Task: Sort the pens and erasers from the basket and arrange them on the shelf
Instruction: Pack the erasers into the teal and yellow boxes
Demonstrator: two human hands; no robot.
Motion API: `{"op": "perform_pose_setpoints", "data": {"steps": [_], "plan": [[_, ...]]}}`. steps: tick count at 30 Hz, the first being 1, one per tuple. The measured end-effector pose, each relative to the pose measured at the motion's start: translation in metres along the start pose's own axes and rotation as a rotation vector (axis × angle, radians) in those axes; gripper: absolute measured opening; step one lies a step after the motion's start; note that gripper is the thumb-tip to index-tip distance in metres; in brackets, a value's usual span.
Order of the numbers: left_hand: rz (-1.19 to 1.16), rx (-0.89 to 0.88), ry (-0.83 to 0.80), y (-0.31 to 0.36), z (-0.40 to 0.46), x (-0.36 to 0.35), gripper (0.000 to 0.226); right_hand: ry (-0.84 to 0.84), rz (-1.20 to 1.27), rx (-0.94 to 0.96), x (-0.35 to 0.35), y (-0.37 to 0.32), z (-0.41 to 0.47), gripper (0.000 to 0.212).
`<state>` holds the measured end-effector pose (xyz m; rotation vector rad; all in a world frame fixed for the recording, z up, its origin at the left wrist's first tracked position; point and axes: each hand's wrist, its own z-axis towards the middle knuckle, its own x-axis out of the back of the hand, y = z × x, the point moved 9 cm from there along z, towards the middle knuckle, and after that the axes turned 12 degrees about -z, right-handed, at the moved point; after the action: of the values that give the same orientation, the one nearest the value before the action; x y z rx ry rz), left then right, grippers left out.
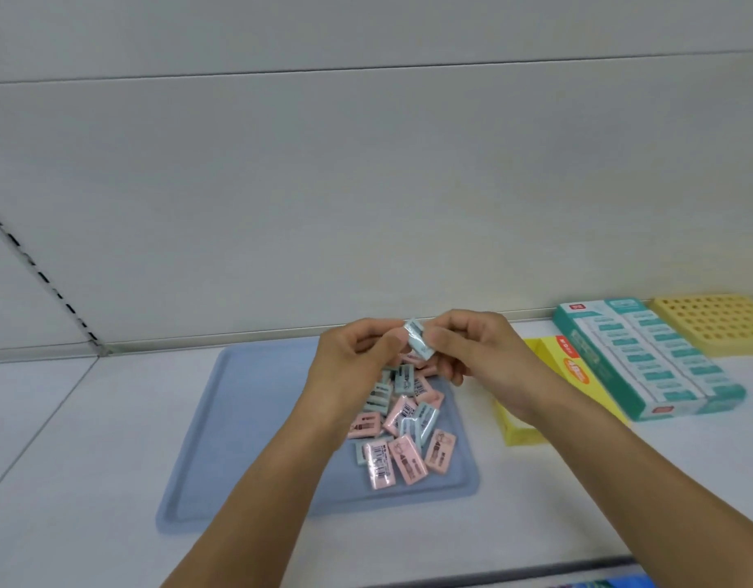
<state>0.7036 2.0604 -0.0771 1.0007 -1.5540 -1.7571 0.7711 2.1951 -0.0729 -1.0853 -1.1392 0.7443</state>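
A blue eraser [418,342] is pinched between the left hand [357,358] and right hand [472,354], above the eraser pile [402,422] on the blue tray [239,439]. Sorting seems underway; next likely calls for placing it by colour on the shelf [90,439].

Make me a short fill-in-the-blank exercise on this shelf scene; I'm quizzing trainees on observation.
1. Both hands, the left hand and the right hand, hold one pale blue ____ above the pile.
2. The loose erasers lie on a flat ____ tray.
3. The erasers in the pile are pale blue or ____.
4. The yellow box lies to the ____ of the tray.

Missing words: eraser; blue; pink; right
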Motion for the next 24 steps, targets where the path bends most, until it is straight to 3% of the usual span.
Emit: {"op": "perform_pose_setpoints", "data": {"steps": [4,8,16,19,21,22,24], "plan": [[-0.095,0.045,0.005,-0.009,-0.002,-0.019,0.011,0.007,-0.041,0.008,0.012,-0.002,-0.010,0.008],[-0.088,0.076,-0.007,-0.009,0.005,-0.041,0.018,-0.036,-0.081,0.083,0.029,-0.010,-0.019,0.033],[0.184,0.038,-0.139,-0.005,0.008,-0.093,0.014,-0.185,-0.118,0.059,0.067,0.003,-0.035,0.034],[0.183,0.070,-0.173,-0.011,0.006,-0.104,0.018,-0.196,-0.277,0.067,0.077,0.006,-0.036,0.023],[0.199,0.054,-0.136,-0.013,0.007,-0.101,0.019,-0.107,-0.458,0.094,0.093,0.008,-0.033,0.021],[0.264,0.018,-0.087,-0.013,0.008,-0.095,0.020,-0.031,-0.575,0.101,0.104,0.009,-0.031,0.020],[0.621,-0.120,-0.029,-0.008,0.010,-0.086,0.033,0.086,-0.812,0.115,0.117,0.011,-0.029,0.017]]}}
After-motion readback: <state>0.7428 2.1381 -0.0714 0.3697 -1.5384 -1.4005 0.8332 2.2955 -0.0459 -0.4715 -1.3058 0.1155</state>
